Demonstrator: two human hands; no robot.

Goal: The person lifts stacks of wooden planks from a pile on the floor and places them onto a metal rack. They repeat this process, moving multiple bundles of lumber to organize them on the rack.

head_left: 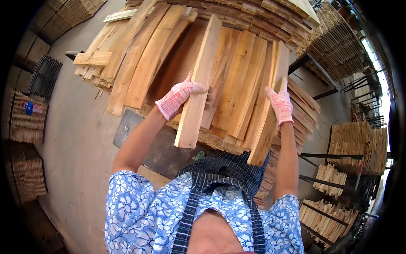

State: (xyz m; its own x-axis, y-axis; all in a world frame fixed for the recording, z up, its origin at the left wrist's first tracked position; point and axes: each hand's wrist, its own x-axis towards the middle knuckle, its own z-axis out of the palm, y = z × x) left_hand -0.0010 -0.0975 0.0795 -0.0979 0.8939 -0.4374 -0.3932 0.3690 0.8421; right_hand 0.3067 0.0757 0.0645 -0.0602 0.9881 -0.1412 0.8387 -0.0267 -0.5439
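Blue floral shirt (135, 207) and striped apron (243, 169) front a wood yard scene. A gloved left hand (182, 95) clasps a pale plank (202, 78) near its middle, the board angled above the stacked boards (232, 99). The gloved right hand (280, 103) rests at a second plank (264, 129) on the pile's right side; how firmly it grips cannot be told. A mid-length hold probably balances the pale plank best, its near end best kept clear of the apron. Banded wood stacks (27, 122) line the floor (76, 122) at left.
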